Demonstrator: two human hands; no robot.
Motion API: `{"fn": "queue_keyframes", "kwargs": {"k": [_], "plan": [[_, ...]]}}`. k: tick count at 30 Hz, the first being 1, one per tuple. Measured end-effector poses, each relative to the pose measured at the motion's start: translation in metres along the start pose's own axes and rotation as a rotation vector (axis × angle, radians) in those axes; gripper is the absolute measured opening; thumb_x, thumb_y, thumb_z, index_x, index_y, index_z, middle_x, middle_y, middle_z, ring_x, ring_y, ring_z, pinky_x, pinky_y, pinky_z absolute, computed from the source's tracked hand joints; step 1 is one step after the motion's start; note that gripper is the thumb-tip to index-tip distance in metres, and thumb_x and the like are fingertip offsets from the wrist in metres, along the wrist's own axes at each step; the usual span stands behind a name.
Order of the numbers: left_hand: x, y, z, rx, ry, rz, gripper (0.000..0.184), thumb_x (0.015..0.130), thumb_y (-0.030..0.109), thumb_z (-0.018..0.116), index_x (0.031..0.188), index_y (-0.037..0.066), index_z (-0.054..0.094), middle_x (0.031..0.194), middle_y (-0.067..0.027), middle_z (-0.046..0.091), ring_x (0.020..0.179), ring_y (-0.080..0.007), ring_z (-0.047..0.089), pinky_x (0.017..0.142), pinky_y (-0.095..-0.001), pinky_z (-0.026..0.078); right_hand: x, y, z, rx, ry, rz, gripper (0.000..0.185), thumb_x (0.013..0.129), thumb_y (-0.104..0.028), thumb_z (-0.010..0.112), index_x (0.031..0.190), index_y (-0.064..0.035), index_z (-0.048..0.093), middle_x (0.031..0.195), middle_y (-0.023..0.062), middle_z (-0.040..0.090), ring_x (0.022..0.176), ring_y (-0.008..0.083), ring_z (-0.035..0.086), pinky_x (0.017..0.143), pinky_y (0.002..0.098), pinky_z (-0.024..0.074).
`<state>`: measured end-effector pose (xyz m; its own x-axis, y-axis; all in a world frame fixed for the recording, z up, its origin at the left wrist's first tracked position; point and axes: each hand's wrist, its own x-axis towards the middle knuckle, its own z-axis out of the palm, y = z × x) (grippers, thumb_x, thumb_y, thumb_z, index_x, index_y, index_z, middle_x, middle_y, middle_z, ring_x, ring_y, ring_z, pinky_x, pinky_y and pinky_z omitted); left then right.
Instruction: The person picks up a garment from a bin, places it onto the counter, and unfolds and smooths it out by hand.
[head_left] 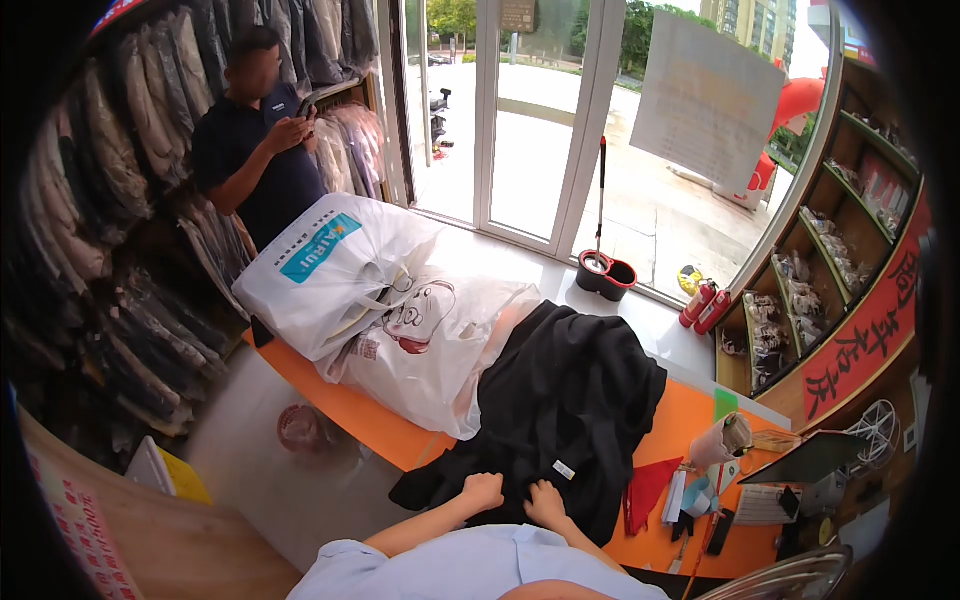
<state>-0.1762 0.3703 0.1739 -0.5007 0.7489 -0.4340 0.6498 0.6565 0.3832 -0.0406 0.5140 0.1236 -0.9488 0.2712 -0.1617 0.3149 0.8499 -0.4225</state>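
A black garment (pixel 570 390) lies spread over the orange counter (pixel 390 430), with a small white label (pixel 564 469) near its lower part. My left hand (pixel 484 492) is closed at the garment's near edge, fingers curled on the black cloth. To its right, my right hand (pixel 545 502) also grips the cloth with bent fingers, just below the label. Against the garment's left side rests a white plastic bag with a printed drawing (pixel 420 340). Behind that is a larger white bag with a blue label (pixel 330 260).
Another person (pixel 260 150) stands behind the bags, holding a phone. Bagged clothes (pixel 120 170) hang at the left. A red cloth (pixel 652 492), a keyboard (pixel 764 505) and a cup (pixel 720 440) are on the counter's right. Beyond it stand a mop bucket (pixel 606 275) and fire extinguishers (pixel 704 306).
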Motion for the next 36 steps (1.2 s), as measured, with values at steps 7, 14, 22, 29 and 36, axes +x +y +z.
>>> {"fn": "queue_keyframes", "kwargs": {"k": [7,14,22,29,36], "plan": [[0.014,-0.031,0.036,-0.149,-0.101,-0.018,0.023,0.071,0.018,0.064,0.09,0.005,0.066,0.091,-0.0186,0.07,0.09,-0.0338,0.067,0.079,-0.0443,0.054,0.009,0.013,0.021,0.076,0.005,0.073,0.043,0.074,-0.028,0.068,0.106,-0.0014,0.059,0.104,0.0198,0.056,0.099,0.0384,0.057,0.084,0.0465,0.0487],[0.06,-0.046,0.049,-0.551,-0.439,-0.192,0.012,0.071,0.006,0.056,0.08,0.001,0.062,0.071,-0.0112,0.066,0.057,-0.025,0.065,0.051,-0.0373,0.053,0.018,0.032,0.051,0.073,0.027,0.055,0.051,0.067,-0.027,0.073,0.108,-0.0014,0.054,0.103,0.0214,0.054,0.097,0.042,0.056,0.083,0.0502,0.0484],[0.086,-0.056,0.069,-0.67,-0.515,-0.227,0.011,0.062,0.003,0.062,0.071,-0.004,0.06,0.059,-0.0147,0.062,0.044,-0.0242,0.06,0.041,-0.0356,0.052,0.015,0.044,0.049,-0.031,-0.169,0.198,0.054,0.066,-0.022,0.073,0.112,-0.0012,0.054,0.108,0.0224,0.054,0.098,0.0425,0.057,0.085,0.0493,0.0494],[0.078,-0.046,0.048,-0.682,-0.519,-0.235,0.013,0.066,0.008,0.064,0.064,-0.005,0.061,0.06,-0.0138,0.064,0.043,-0.0228,0.06,0.041,-0.0337,0.052,0.017,0.027,0.046,-0.031,-0.145,0.122,0.052,0.067,-0.019,0.072,0.112,-0.0006,0.054,0.109,0.0226,0.055,0.097,0.0417,0.059,0.084,0.0494,0.0503],[0.084,-0.053,0.058,-0.614,-0.577,-0.26,0.016,0.07,0.011,0.067,0.07,-0.006,0.065,0.063,-0.0135,0.066,0.044,-0.0208,0.06,0.043,-0.0324,0.052,0.017,0.011,0.03,0.019,-0.091,0.137,0.036,0.072,-0.018,0.067,0.103,-0.002,0.061,0.104,0.0217,0.059,0.094,0.0403,0.061,0.081,0.0489,0.0516]]}}
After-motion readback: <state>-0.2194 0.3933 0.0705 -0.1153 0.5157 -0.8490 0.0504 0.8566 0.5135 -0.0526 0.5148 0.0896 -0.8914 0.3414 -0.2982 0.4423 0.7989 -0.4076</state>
